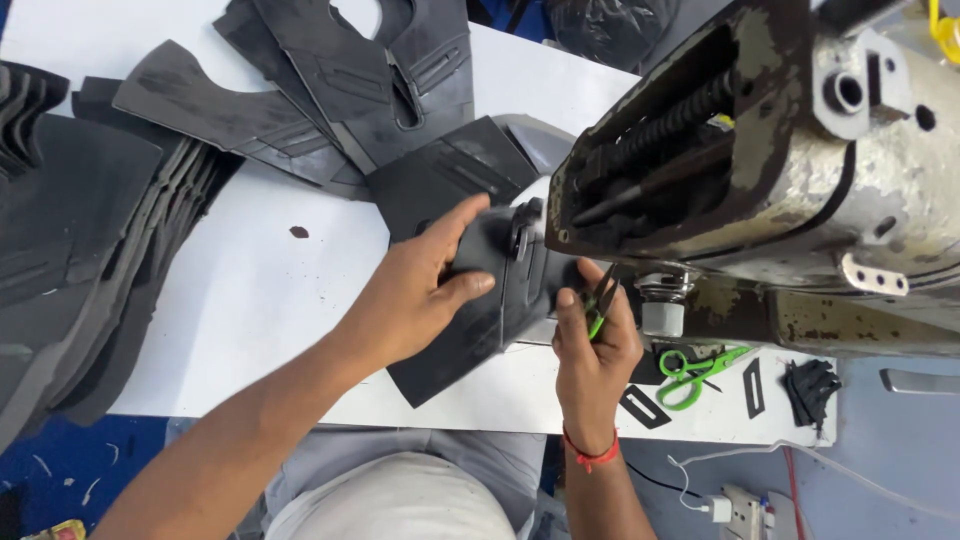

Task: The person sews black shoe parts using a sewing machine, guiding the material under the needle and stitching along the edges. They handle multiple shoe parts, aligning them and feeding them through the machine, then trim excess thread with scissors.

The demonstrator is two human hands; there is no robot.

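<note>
- The left hand (415, 290) grips a dark cut piece (470, 320) of stiff black material, fingers spread over its upper face and thumb pressed along its near side.
- The dark cut piece is held tilted over the white bench (250, 300), its far end pushed up against the head of an old sewing machine (760, 170); that end is hidden under the machine, so where it meets the needle cannot be made out.
- The right hand (595, 345) is closed around small green-handled snips (600, 300), whose dark blades point up towards the machine; the fingertips touch the edge of the cut piece.
- A red thread band (590, 455) circles the right wrist.
- A pair of green scissors (695, 372) lies on the bench just right of the right hand, near small black offcuts (810, 385).
- More black cut pieces (340, 90) lie fanned at the far side of the bench, and a thick stack (80, 250) rises at the left, cut off by the picture's edge.
- The machine's right part runs out of view; its worn, pale casing hides the bench behind it.
- A white plug and cable (725, 505) show below the bench edge, partly cut off.
</note>
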